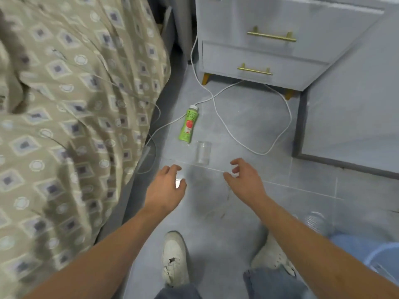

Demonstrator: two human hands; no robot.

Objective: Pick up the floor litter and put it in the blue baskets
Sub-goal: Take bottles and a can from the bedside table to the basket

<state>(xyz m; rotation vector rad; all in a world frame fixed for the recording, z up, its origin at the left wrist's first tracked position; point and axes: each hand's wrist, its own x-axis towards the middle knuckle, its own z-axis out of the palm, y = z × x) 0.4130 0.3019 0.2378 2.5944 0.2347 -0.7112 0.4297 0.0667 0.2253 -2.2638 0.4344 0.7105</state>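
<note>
Overhead, looking down, a bed [71,117] with a beige quilt patterned in grey diamonds and pale circles fills the left side. Grey tiled floor [248,130] runs up the middle to a pale grey nightstand [287,44] with two drawers, brass bar handles and tapered wooden legs. A white cable [218,113] loops across the tiles in front of it. Two bare forearms reach forward from the bottom edge above white sneakers [174,257]. The left hand [167,188] and right hand [246,180] hover above the floor, well apart, fingers loosely curled and spread, holding nothing. Just ahead of them, between the two hands, a clear plastic cup [203,152] sits on the tiles, its rim toward the nightstand. Just beyond it, nearly touching, a green juice bottle [188,124] lies on its side, long axis running away from the viewer, white cap pointing toward the nightstand, base toward the cup. Its label shows a red apple; the writing is too small to read. At the lower right edge a blurred blue basket [377,255] shows.
</note>
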